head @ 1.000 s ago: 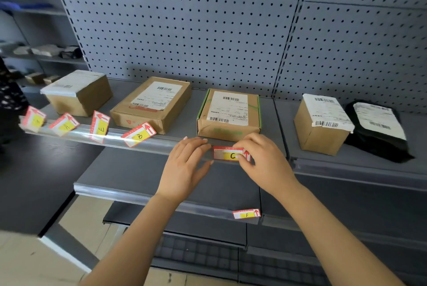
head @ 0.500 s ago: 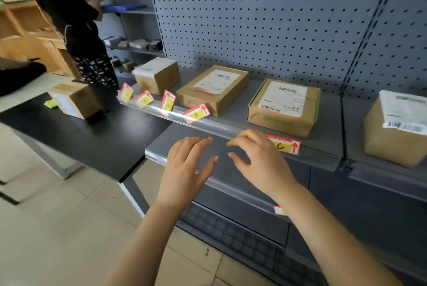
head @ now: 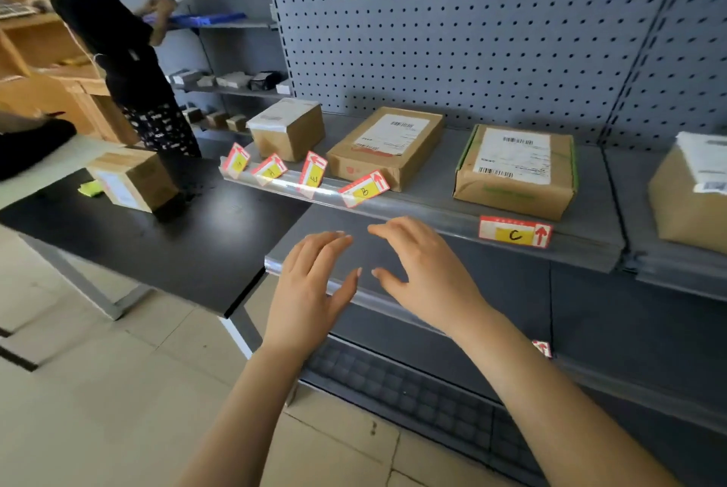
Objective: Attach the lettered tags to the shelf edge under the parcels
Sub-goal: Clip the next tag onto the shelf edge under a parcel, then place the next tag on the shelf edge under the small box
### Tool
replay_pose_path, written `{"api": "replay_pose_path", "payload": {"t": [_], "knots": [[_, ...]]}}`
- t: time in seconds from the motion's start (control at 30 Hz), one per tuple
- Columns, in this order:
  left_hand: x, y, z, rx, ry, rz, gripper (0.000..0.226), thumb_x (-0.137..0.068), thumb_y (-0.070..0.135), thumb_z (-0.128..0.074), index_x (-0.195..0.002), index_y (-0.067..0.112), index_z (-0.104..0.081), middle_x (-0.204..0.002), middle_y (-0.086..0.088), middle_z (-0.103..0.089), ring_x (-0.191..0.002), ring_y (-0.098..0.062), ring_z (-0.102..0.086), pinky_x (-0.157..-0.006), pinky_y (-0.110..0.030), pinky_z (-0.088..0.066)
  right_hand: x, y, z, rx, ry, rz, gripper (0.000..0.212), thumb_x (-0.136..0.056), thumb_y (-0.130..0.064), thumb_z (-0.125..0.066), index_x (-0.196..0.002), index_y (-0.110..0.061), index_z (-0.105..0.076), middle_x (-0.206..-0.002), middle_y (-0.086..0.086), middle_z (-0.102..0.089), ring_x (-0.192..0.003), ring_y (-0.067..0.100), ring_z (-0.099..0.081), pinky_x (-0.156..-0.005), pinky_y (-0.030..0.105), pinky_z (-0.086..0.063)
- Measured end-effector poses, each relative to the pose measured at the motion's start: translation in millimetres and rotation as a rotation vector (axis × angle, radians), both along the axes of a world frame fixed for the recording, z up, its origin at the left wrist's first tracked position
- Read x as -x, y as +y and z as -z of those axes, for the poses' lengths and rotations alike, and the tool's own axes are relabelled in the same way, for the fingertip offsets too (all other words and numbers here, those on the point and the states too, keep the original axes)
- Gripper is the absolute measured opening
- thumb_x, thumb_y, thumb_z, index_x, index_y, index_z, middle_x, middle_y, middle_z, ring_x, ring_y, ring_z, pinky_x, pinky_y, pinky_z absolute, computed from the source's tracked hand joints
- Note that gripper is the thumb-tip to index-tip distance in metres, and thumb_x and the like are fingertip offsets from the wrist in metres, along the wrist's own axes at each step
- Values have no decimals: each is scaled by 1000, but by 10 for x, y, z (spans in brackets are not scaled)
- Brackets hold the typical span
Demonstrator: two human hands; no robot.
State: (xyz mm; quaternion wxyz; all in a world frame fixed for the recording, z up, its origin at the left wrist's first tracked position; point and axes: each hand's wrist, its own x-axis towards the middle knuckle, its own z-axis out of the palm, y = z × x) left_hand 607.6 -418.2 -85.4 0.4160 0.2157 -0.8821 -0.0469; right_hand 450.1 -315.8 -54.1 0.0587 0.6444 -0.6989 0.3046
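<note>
Both hands hover empty with fingers spread, the left hand [head: 310, 286] and right hand [head: 425, 270] low at 6 o'clock, likely between tags. The C tag [head: 514, 231], red-edged with a yellow patch, sits flat in the shelf edge [head: 425, 211] under its parcel [head: 515, 168]. At 10 o'clock, 4 loose tags [head: 310, 174] lean askew, apparently waiting.

Clear stretch of shelf edge [head: 429, 213] between tag B [head: 365, 189] and tag C [head: 514, 233], parcels [head: 385, 146] set back behind; farther left, crowded by three loose, tilted tags [head: 271, 170]. Black table [head: 165, 246] close at left.
</note>
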Motion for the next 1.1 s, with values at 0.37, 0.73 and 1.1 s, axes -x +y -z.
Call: {"api": "replay_pose_path", "payload": {"t": [0.37,0.73,1.1], "knots": [[406,-4,358,-37,-99,540,42,-90,32,-60,-127,13,-56,-123,-1,-59,-113,-18,-53,-99,-30,-41,-298,734,350,-109,-91,564,52,-84,-24,-67,-132,-18,-48,-129,2,-47,-115,22,-48,-96,34,-40],[740,1241,291,-57,-114,1084,38,-88,26,-65,-124,13,-60,-122,0,-59,-112,-17,-55,-96,-33,-43,-921,2188,289,-91,-70,1097,52,-80,-24,-71,-127,-18,-51,-118,0,-51,-101,22,-53,-86,35,-44],[866,2983,-4,-63,-152,1264,46,-86,26,-69,-129,16,-57,-129,2,-54,-120,-14,-48,-103,-29,-37,-1292,3837,-41,-73,-16,1359,54,-76,-20,-74,-126,-17,-53,-118,1,-53,-102,23,-56,-91,39,-45]]}}
